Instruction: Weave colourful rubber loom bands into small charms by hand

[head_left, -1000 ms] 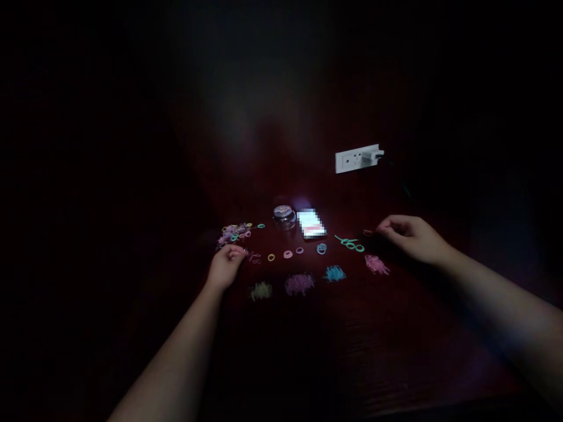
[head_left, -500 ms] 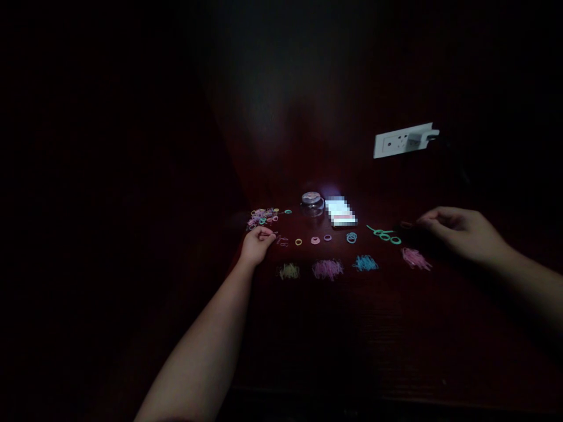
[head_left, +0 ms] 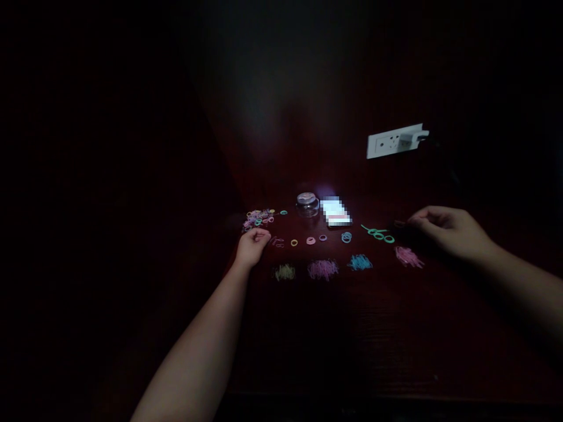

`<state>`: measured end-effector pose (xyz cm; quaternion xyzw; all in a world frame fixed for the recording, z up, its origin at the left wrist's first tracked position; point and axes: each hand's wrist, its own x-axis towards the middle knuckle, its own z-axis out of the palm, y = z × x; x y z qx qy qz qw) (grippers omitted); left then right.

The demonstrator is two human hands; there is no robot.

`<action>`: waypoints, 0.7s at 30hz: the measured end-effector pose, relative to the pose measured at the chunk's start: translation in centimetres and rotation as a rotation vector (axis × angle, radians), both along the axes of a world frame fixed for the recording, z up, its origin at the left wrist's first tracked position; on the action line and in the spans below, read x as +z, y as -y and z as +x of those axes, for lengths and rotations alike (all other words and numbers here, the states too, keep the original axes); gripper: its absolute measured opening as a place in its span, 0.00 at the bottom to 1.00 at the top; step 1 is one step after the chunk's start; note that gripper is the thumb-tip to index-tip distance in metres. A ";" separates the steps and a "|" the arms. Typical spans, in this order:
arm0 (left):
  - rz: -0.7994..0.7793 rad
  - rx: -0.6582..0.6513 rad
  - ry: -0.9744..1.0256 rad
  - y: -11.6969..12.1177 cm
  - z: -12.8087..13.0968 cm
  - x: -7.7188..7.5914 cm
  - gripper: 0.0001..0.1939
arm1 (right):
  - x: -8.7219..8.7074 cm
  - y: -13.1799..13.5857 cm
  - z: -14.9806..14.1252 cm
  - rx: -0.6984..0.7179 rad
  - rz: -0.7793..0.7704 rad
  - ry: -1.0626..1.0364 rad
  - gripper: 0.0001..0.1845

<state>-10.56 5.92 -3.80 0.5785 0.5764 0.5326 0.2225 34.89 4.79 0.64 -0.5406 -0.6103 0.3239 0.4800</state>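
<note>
My left hand point(head_left: 251, 247) is closed in a pinch near a few thin pink elastic bands point(head_left: 277, 241) on the dark table; whatever lies between its fingertips is hidden. Behind it is a mixed heap of coloured elastic bands point(head_left: 257, 219). On the right, my right hand point(head_left: 451, 232) also pinches, thumb against forefinger. A faint dark reddish band point(head_left: 399, 224) shows at its fingertips, and I cannot tell whether it is held or lying down. Green bands point(head_left: 379, 235) lie left of that hand, and a pile of pink bands point(head_left: 409, 257) lies in front.
A row holds a yellow band point(head_left: 294, 242), pink bands point(head_left: 311, 241), a purple band point(head_left: 323, 238) and blue bands point(head_left: 346, 237). Nearer are yellowish point(head_left: 284, 272), purple point(head_left: 323, 269) and blue piles point(head_left: 360, 262). Behind stand a lidded clear jar point(head_left: 307, 205), a lit phone point(head_left: 336, 211) and a wall socket point(head_left: 393, 142).
The whole view has shifted slightly, so things appear a little further left. Both hands keep their pinched shape and nearly the same places among the bands.
</note>
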 end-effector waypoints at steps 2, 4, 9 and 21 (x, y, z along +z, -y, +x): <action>0.007 -0.003 0.008 -0.1 0.0 0.0 0.11 | 0.0 0.0 0.0 0.000 0.002 -0.015 0.16; 0.012 -0.005 0.013 -0.1 0.0 -0.1 0.11 | 0.0 0.0 -0.1 0.004 0.006 -0.025 0.16; 0.024 -0.020 0.009 -0.3 -0.1 -0.2 0.11 | -0.1 -0.1 -0.1 0.000 0.000 0.000 0.19; 0.019 -0.012 0.001 -0.1 0.0 0.1 0.07 | -1.0 -0.9 0.9 0.012 0.023 0.066 0.26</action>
